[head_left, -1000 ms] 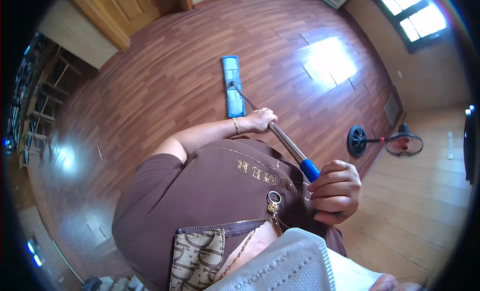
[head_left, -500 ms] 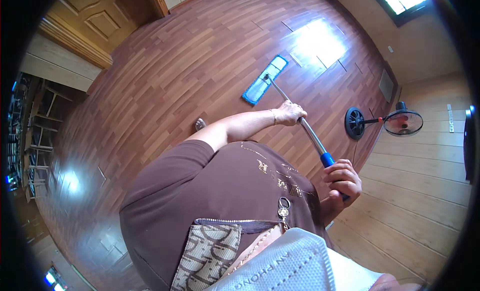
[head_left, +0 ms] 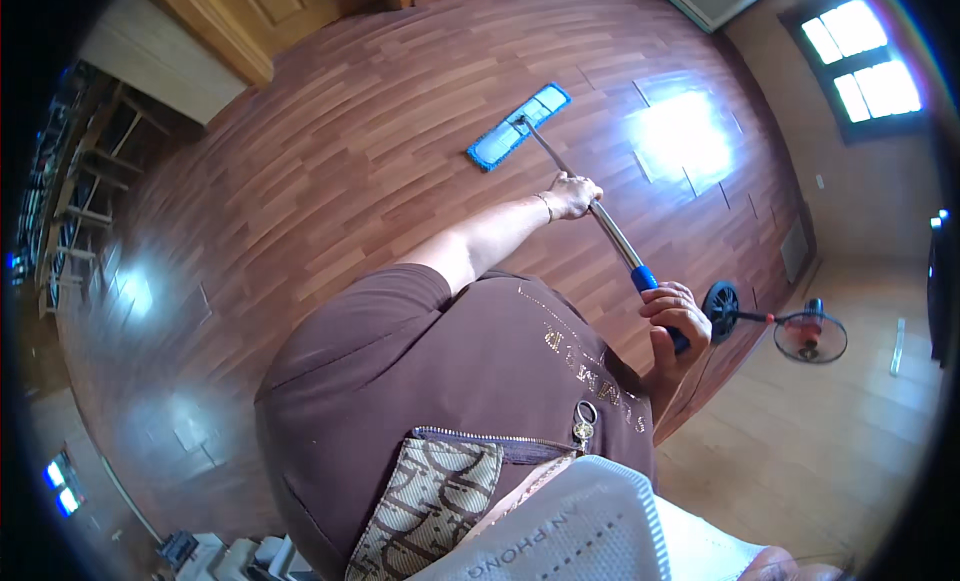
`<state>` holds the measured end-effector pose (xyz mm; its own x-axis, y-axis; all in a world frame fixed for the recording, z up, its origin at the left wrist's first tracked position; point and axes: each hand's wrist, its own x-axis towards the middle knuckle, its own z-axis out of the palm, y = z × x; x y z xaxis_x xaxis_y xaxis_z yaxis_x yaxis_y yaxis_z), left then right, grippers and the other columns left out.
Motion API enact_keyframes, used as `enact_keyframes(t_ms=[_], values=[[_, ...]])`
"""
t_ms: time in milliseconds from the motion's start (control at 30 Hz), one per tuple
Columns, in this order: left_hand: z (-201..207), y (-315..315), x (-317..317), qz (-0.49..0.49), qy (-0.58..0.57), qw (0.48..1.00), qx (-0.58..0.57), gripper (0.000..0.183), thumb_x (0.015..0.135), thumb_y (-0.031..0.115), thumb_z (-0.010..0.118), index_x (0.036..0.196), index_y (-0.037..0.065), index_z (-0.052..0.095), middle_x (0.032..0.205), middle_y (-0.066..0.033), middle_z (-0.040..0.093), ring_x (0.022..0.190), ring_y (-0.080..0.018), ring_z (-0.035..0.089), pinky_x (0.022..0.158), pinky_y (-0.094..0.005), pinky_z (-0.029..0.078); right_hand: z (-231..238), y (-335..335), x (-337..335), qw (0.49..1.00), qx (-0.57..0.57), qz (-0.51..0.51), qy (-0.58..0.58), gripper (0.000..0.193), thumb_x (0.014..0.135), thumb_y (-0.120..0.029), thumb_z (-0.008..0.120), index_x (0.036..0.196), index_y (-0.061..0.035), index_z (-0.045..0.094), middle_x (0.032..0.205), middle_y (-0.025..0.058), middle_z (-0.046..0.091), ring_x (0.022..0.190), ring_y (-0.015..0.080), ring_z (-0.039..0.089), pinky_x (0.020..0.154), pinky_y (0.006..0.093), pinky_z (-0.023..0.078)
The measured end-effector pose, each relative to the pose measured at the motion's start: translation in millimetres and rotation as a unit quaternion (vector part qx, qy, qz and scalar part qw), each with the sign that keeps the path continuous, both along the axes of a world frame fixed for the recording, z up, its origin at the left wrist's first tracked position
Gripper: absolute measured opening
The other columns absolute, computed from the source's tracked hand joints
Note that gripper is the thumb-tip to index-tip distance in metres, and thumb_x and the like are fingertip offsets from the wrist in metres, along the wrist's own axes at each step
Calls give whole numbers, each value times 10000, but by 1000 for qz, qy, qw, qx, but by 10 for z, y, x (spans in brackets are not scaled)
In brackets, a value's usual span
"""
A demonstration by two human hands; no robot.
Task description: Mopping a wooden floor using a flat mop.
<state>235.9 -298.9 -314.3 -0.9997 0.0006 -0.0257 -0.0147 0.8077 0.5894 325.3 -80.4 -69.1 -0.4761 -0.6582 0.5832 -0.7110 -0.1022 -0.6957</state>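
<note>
Both hands are closed around one flat mop: the left hand (head_left: 574, 194) is wrapped about the metal shaft (head_left: 612, 233) midway along it, arm stretched forward, and the right hand (head_left: 677, 321) is curled tight on the blue grip (head_left: 646, 279) at the upper end, close to the body. From there the single pole runs forward to one blue rectangular mop head (head_left: 518, 126), lying flat on the reddish wood floor (head_left: 330, 171) beside a bright patch of sunlight (head_left: 680, 136). One standing fan (head_left: 810, 337) stands just to the right. Two lit window panes (head_left: 868, 56) show beyond.
</note>
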Motion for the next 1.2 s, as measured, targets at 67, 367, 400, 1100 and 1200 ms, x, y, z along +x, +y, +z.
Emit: enact_keyframes(t_ms=[67, 367, 400, 1100, 1200], values=[[71, -395, 95, 31, 17, 999, 1, 121, 834, 190, 564, 936, 188, 628, 959, -34, 657, 1024, -249, 616, 812, -490, 453, 46, -318, -131, 999, 3, 38, 3, 189, 724, -181, 678, 695, -17, 589, 701, 116, 660, 747, 303, 685, 803, 428, 496], [102, -1837, 1115, 188, 118, 975, 9, 45, 809, 103, 523, 779, 97, 555, 762, -134, 624, 820, -332, 638, 703, -465, 492, 171, -1653, -390, 971, -6, 233, -45, 149, 598, -164, 628, 664, -39, 582, 616, 99, 642, 651, 277, 679, 738, 413, 516], [102, -1907, 1294, 213, 136, 967, -13, 41, 819, 99, 529, 785, 95, 552, 758, -130, 622, 814, -329, 637, 691, -462, 493, 185, -1781, -381, 960, -10, 274, -61, 147, 600, -167, 625, 665, -42, 585, 614, 97, 641, 652, 273, 679, 719, 407, 518], [684, -2040, 3594, 490, 259, 831, 44, 236, 809, 97, 677, 1001, 82, 540, 806, -119, 623, 767, -354, 633, 703, -433, 514, 740, -3608, 889, 623, -8, 781, -42, 354, 704, -351, 816, 796, -64, 629, 705, 62, 618, 647, 278, 631, 643, 379, 505], [1211, -1778, 4083, 478, 261, 827, 134, 529, 806, 50, 656, 1310, 80, 499, 1208, -149, 609, 1235, -308, 518, 1060, -413, 368, 534, -3764, 1171, 630, 4, 776, 37, 342, 690, -344, 834, 730, -83, 616, 694, 50, 619, 642, 266, 620, 620, 375, 484]])
